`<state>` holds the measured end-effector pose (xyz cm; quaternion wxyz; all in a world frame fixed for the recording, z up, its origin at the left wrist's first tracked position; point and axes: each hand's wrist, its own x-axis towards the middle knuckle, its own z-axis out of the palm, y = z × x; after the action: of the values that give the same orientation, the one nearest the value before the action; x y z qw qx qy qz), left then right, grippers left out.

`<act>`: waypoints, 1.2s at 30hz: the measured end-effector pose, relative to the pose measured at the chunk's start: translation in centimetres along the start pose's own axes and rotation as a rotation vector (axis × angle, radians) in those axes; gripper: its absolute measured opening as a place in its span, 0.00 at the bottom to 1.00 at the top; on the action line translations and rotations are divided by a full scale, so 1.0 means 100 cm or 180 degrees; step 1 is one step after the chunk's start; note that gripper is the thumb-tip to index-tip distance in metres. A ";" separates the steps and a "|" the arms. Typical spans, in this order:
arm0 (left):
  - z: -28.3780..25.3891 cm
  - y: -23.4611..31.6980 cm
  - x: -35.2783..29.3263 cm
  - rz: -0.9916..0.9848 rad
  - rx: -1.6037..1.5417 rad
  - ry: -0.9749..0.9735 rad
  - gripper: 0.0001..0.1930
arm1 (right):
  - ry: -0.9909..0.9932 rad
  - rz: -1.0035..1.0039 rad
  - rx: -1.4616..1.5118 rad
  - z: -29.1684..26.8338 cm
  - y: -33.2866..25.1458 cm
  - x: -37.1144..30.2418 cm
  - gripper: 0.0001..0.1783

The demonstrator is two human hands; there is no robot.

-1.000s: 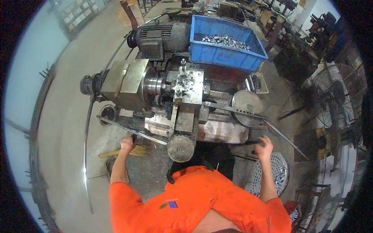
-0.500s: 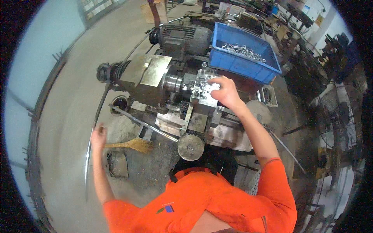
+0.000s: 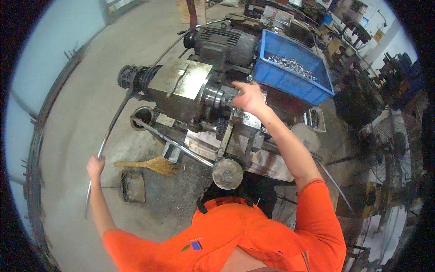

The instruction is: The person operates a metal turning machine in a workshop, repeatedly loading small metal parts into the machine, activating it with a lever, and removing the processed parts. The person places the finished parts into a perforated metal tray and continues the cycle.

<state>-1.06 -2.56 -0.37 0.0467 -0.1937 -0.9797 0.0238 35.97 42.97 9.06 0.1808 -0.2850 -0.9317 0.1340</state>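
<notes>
My left hand [image 3: 95,167] is closed around a long metal lever [image 3: 110,129] that slopes down from the left end of a small lathe. Over the lathe's tool block [image 3: 250,119], close to the shiny round spindle chuck [image 3: 212,97], is my right hand [image 3: 250,98]. Its index finger stretches left toward the chuck, apart from the thumb, and I make out nothing held between them. The hand hides part of the tool block. A second metal bar [image 3: 181,147] slants across the front of the machine to a round disc-shaped knob [image 3: 228,173].
Behind the tool block stands a blue bin [image 3: 294,68] of small metal parts, beside a dark motor [image 3: 224,44]. A metal cover plate [image 3: 186,78] tops the headstock. On the floor at left lie a straw broom [image 3: 156,165] and a dustpan-like piece [image 3: 133,187].
My left hand has moved left and down and now grips the lever, which has swung left. My right hand has shifted left across the tool block toward the chuck, its index finger extended.
</notes>
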 end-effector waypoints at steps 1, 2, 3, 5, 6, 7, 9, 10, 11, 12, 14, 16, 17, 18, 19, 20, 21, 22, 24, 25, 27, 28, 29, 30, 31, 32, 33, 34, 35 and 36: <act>-0.002 0.003 0.007 -0.0005 0.0040 0.0064 0.19 | -0.0556 0.0202 0.0027 -0.004 -0.007 -0.001 0.31; -0.006 0.005 0.009 -0.0137 -0.0093 0.0069 0.18 | 0.0003 0.0064 -0.0189 0.007 -0.002 -0.003 0.31; -0.006 0.007 0.010 -0.0098 -0.0109 0.0075 0.18 | 0.0559 -0.0077 -0.0411 0.016 0.006 -0.006 0.31; -0.007 0.005 0.010 -0.0108 -0.0146 0.0092 0.18 | 0.1082 -0.0179 -0.0225 0.008 0.006 -0.003 0.31; -0.007 0.008 0.010 -0.0115 -0.0129 0.0031 0.18 | 0.1341 -0.0233 -0.0130 0.003 0.006 -0.003 0.31; -0.011 0.012 0.008 -0.0122 -0.0091 -0.0028 0.17 | 0.1220 -0.0292 0.0022 0.000 0.004 -0.004 0.30; -0.013 0.012 0.004 -0.0112 -0.0086 -0.0004 0.17 | 0.0971 -0.0421 0.0323 -0.003 0.000 -0.007 0.29; -0.014 0.011 0.002 -0.0088 -0.0122 0.0095 0.17 | 0.1115 -0.0510 0.0317 0.000 -0.002 -0.007 0.25; -0.013 0.011 -0.001 -0.0070 -0.0158 0.0195 0.16 | 0.0864 -0.0454 0.0212 0.003 -0.005 -0.007 0.23; -0.011 0.008 0.000 -0.0098 -0.0168 0.0134 0.16 | 0.0612 -0.0407 0.0108 0.005 -0.009 -0.006 0.21; -0.019 0.017 -0.006 -0.0405 -0.0488 -0.0367 0.15 | 0.0155 -0.0278 -0.0280 0.013 -0.022 -0.003 0.16; -0.027 0.032 -0.021 -0.0474 -0.0573 -0.0499 0.15 | -0.0495 0.0035 -0.0546 0.020 -0.031 0.003 0.17; -0.027 0.039 -0.036 -0.0390 -0.0648 -0.0323 0.16 | -0.0598 0.0083 -0.0729 0.024 -0.034 0.005 0.18; -0.024 0.045 -0.052 -0.0306 -0.0716 -0.0146 0.16 | -0.0641 0.0064 -0.0720 0.023 -0.035 0.005 0.18; -0.023 0.053 -0.066 -0.0214 -0.0769 0.0020 0.16 | -0.0596 -0.0014 -0.0704 0.022 -0.033 0.005 0.17; -0.025 0.061 -0.078 -0.0286 -0.0826 -0.0057 0.16 | -0.0577 -0.0094 -0.0682 0.022 -0.033 0.003 0.16; -0.027 0.070 -0.089 -0.0351 -0.0880 -0.0133 0.17 | -0.0555 -0.0166 -0.0658 0.023 -0.033 0.001 0.16; -0.028 0.082 -0.101 -0.0484 -0.0817 -0.0127 0.17 | -0.0513 -0.0170 -0.0673 0.025 -0.032 0.001 0.15; -0.036 0.107 -0.121 -0.0409 -0.0719 -0.0284 0.17 | -0.0574 -0.0161 -0.0678 0.030 -0.029 0.003 0.15; -0.034 0.105 -0.125 -0.0362 -0.0872 -0.0250 0.17 | -0.0598 -0.0141 -0.0676 0.030 -0.028 0.002 0.15; -0.028 0.099 -0.127 -0.0213 -0.1194 -0.0133 0.17 | -0.0668 -0.0148 -0.0758 0.022 -0.032 -0.001 0.14; -0.029 0.099 -0.122 -0.0135 -0.1400 -0.0358 0.16 | -0.0655 -0.0108 -0.0982 0.024 -0.027 -0.001 0.14; -0.031 0.093 -0.121 -0.0082 -0.1599 -0.0602 0.15 | -0.0615 -0.0168 -0.1017 0.016 -0.027 -0.003 0.14; -0.035 0.089 -0.118 -0.0017 -0.1790 -0.0854 0.14 | -0.0424 -0.0181 -0.0970 0.003 -0.024 -0.007 0.15; -0.038 0.086 -0.115 0.0036 -0.1990 -0.1103 0.13 | -0.0229 -0.0217 -0.0936 -0.015 -0.024 -0.011 0.15; -0.043 0.089 -0.109 0.0164 -0.2098 -0.1204 0.12 | -0.0108 -0.0310 -0.1025 -0.026 -0.010 -0.011 0.15; -0.049 0.093 -0.103 0.0297 -0.2201 -0.1310 0.11 | 0.0008 -0.0401 -0.1117 -0.042 0.010 -0.009 0.16; -0.050 0.095 -0.097 0.0407 -0.2289 -0.1420 0.11 | 0.0192 -0.0444 -0.0736 -0.062 0.027 -0.008 0.15; -0.043 0.096 -0.088 0.0404 -0.2626 -0.1527 0.10 | 0.0311 -0.0357 -0.0920 -0.080 0.042 -0.006 0.16; -0.030 0.098 -0.074 0.0400 -0.2963 -0.1639 0.10 | 0.1117 -0.0401 -0.1090 -0.093 0.051 -0.011 0.19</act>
<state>9.80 3.77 1.33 -0.2876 -0.2401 -0.8528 -0.3638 43.14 47.80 15.27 0.2969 -0.2717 -0.9111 -0.0889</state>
